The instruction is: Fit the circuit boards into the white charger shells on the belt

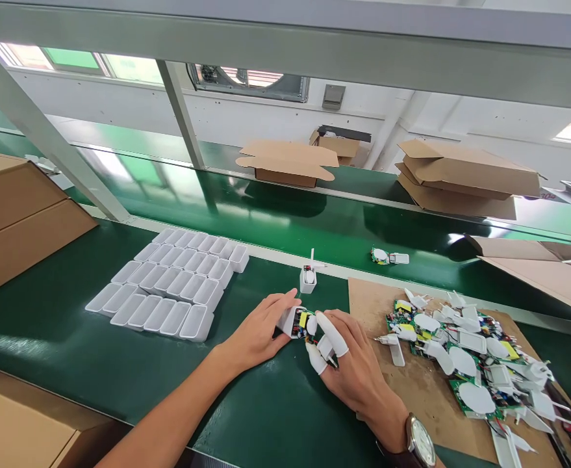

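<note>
My left hand (pixel 260 328) grips a small white plastic case (pixel 286 322) between thumb and fingers. With white finger cots on thumb and finger, my right hand (pixel 360 364) pinches a circuit board (pixel 305 323) with a yellow component. The board's far end is partly inside the case's opening, and a white plug piece (pixel 325 348) hangs by my right fingers. Just beyond my hands stands another white case (pixel 308 281) with a board and plug piece poking out. Rows of open white cases (pixel 168 283) lie to the left.
On the right, a brown cardboard sheet (pixel 367 309) carries a heap of circuit boards (pixel 465 354) with white plug parts. One board (pixel 381 256) rests on the green conveyor belt (pixel 275 214). Cardboard boxes (pixel 26 214) flank the left side, and a metal beam (pixel 285 55) crosses overhead.
</note>
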`<state>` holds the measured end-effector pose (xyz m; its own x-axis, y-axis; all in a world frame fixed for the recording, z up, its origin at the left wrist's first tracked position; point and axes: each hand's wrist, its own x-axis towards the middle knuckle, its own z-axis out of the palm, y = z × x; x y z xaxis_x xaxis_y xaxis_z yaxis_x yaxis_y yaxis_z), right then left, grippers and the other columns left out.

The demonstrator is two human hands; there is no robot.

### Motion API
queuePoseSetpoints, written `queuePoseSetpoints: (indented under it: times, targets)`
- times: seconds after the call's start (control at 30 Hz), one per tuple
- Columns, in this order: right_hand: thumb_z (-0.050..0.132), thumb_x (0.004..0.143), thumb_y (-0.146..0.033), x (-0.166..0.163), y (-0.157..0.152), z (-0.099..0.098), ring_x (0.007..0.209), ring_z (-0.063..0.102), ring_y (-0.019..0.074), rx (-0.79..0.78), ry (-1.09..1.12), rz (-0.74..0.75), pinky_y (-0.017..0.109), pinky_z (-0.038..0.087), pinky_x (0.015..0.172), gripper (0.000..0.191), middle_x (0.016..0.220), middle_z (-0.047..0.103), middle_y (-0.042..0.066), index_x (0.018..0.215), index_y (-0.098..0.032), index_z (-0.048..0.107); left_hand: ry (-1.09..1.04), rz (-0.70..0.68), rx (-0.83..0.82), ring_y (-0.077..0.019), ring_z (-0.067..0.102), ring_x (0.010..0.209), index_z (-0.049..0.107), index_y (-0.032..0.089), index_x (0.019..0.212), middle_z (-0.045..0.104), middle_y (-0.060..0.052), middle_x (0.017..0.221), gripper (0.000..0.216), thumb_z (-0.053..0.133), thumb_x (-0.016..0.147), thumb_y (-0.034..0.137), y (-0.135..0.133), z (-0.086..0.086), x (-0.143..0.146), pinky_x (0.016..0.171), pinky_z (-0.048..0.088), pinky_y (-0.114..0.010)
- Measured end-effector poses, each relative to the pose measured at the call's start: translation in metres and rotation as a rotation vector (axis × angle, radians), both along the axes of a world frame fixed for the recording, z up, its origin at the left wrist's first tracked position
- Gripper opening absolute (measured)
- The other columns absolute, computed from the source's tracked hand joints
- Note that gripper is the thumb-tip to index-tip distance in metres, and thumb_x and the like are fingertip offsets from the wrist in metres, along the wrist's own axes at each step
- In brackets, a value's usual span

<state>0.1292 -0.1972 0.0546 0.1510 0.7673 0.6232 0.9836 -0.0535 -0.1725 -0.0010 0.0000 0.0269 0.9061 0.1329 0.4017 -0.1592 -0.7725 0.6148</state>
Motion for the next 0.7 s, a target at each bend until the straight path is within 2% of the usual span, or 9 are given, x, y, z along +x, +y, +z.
queuePoseSetpoints:
  times: [0.27, 0.53, 0.7]
  targets:
    - [0.057, 0.093, -0.011, 0.0012, -0.0004, 0.0, 0.115, 0.062, 0.0307, -0.001, 0.036, -0.001, 0.051, 0.06, 0.095, 0.067, 0.121, 0.067, 0.015, 0.155, -0.018, 0.035, 0.054, -0.001, -0.023, -0.0306, 0.047, 0.144, 0.032, 0.028, 0.155, 0.06, -0.012, 0.144, 0.07, 0.063, 0.094, 0.015, -0.0006, 0.003, 0.0, 0.114, 0.048, -0.056]
    - [0.056, 0.095, -0.013, -0.0001, 0.0002, 0.0023, 0.115, 0.062, 0.0309, -0.014, 0.026, -0.004, 0.051, 0.059, 0.095, 0.066, 0.121, 0.067, 0.015, 0.156, -0.018, 0.033, 0.083, 0.004, -0.039, -0.0292, 0.047, 0.143, 0.036, 0.028, 0.152, 0.053, -0.012, 0.151, 0.061, 0.061, 0.096, 0.019, -0.0005, 0.0022, -0.001, 0.114, 0.048, -0.054]
    - [0.056, 0.092, -0.008, -0.0012, -0.0006, 0.0016, 0.117, 0.061, 0.0312, -0.02, 0.025, 0.003, 0.051, 0.059, 0.097, 0.07, 0.123, 0.067, 0.016, 0.157, -0.017, 0.032, 0.068, -0.003, -0.031, -0.0286, 0.05, 0.14, 0.03, 0.028, 0.154, 0.058, -0.012, 0.147, 0.067, 0.061, 0.096, 0.018, -0.0002, 0.0004, -0.0002, 0.115, 0.047, -0.054]
